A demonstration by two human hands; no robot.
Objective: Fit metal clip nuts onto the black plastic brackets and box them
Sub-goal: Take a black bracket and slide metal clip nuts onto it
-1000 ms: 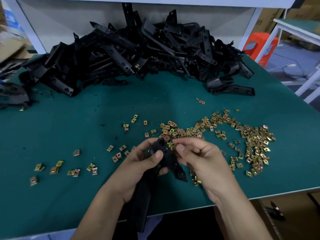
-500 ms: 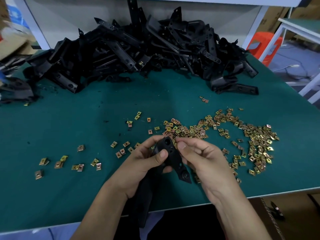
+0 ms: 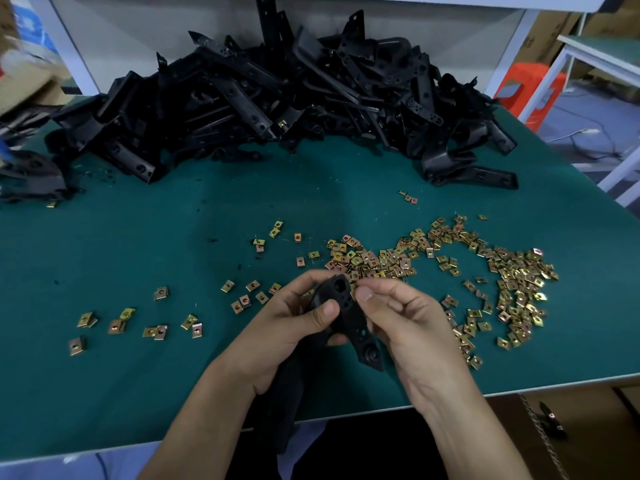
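Black bracket (image 3: pixel 346 306) held above the desk's (image 3: pixel 138 237) near edge, between both hands. Left hand (image 3: pixel 287 327) wraps it, thumb flat on its face. Right hand (image 3: pixel 408 327) fingers curled, thumb and forefinger pinching its upper edge. Loose clip nuts (image 3: pixel 512 282) scattered just behind, bracket pile (image 3: pixel 277 98) at back.

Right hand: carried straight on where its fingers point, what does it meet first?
The black bracket held by the left hand. The right hand points its fingers up-left, right at the bracket's upper end. Depth is unclear, so contact looks likely but not certain.
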